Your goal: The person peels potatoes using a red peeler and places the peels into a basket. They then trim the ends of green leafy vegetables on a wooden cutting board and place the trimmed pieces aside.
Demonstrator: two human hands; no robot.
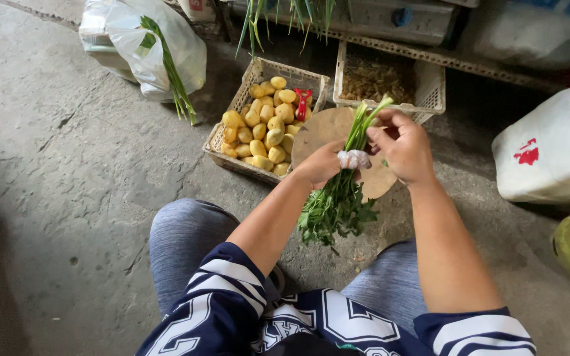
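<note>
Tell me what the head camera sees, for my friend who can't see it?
A seated person's left hand grips a bunch of leafy herbs, leaves hanging down, while the right hand pinches the stems. Behind them on the concrete floor are a round board and a basket of yellow potatoes.

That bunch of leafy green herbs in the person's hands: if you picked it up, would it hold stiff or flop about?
Probably floppy: the leafy end of the herb bunch hangs down below the left hand. The pale stems near the right hand stand fairly straight, so that end looks firmer. It likely weighs little, and loose sprigs might slip out unless gripped together.
</note>
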